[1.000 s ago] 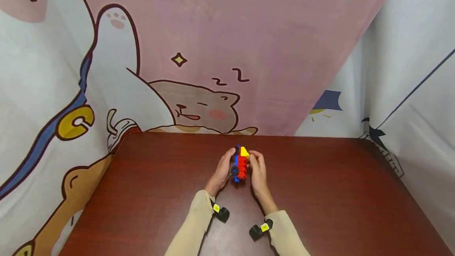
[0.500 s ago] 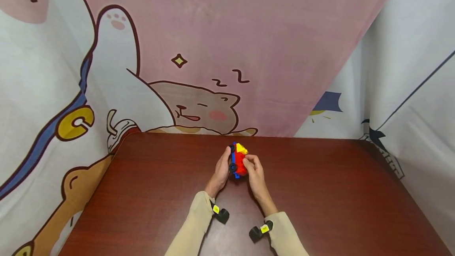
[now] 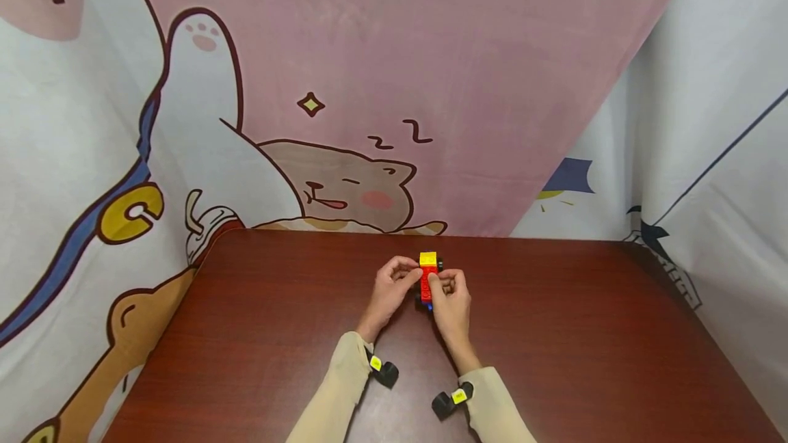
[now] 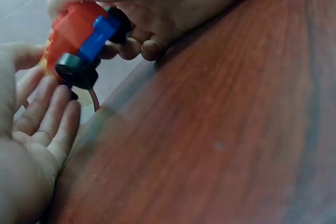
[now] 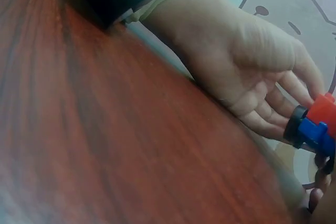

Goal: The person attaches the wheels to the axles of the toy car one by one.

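Observation:
A small toy car [image 3: 425, 288] built of bricks is held between both hands over the table. Its body is red with a yellow front block, on a blue base with black wheels. My right hand [image 3: 452, 306] grips the rear part, thumb on the red top and the other fingers curled at the side. From the other side my left hand [image 3: 384, 296] pinches it near the yellow end with thumb and forefinger. In the left wrist view the remaining fingers [image 4: 58, 114] of that hand stretch loosely below the car. The right wrist view cuts the car [image 5: 321, 127] off at its edge.
A dark red-brown wooden table [image 3: 295, 361] lies beneath the hands. A cartoon-printed curtain [image 3: 492, 87] hangs behind its far edge and along the sides. Black wrist cameras [image 3: 384, 373] are strapped over both sleeves.
The car has turned from showing its wheeled left side to showing its top, and shifted slightly right. My right hand has closed on it; my left hand has moved to a fingertip pinch.

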### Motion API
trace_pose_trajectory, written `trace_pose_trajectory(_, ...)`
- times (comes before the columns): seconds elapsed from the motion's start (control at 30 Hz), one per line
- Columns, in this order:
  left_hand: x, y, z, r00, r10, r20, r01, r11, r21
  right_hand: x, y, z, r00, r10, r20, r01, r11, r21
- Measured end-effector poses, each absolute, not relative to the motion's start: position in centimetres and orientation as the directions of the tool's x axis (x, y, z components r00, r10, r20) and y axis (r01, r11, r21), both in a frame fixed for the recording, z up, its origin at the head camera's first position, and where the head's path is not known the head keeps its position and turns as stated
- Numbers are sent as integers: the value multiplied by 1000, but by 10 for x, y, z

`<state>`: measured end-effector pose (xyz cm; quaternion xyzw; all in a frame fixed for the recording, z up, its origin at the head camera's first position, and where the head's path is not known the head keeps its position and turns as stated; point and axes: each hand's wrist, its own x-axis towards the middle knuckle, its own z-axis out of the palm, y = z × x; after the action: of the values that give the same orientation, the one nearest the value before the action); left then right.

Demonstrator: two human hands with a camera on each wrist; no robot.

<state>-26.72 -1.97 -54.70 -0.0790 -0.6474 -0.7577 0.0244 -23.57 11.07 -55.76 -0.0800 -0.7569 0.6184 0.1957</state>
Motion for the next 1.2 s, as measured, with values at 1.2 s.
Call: trace_pose_trajectory(1.2, -255, -28, -530, -997, 59, 43, 28, -227, 974, -234, 107, -569, -902, 357, 242, -112, 350, -930)
